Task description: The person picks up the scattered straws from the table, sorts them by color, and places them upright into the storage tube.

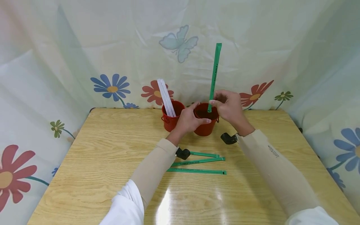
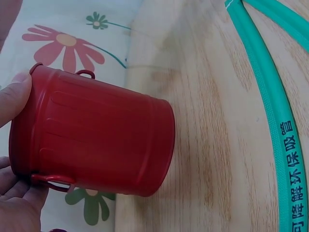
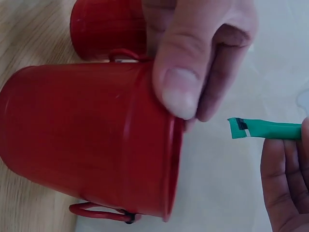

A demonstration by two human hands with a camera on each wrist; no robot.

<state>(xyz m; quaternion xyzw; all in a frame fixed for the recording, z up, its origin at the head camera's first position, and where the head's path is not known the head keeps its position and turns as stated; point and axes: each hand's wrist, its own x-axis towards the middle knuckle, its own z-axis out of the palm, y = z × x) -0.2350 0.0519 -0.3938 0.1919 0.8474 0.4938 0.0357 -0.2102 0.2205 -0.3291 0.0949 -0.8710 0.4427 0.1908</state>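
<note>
My right hand (image 1: 230, 107) pinches a green wrapped straw (image 1: 215, 75) near its lower end and holds it upright over the right red bucket (image 1: 204, 130). In the right wrist view, the straw's lower tip (image 3: 237, 127) is just past the bucket's rim. Around that rim, my left hand (image 1: 187, 120) grips the bucket, its thumb on the near side. The same bucket (image 2: 96, 130) fills much of the left wrist view. Several more green wrapped straws (image 1: 202, 171) lie on the table in front of the buckets, partly hidden by my left forearm.
Just left of the gripped bucket stands a second red bucket (image 1: 169, 126), with long white wrapped sticks (image 1: 166, 97) leaning in it. Both are near the back edge of the wooden table (image 1: 112, 162). A flowered curtain (image 1: 140, 47) hangs behind and along the sides.
</note>
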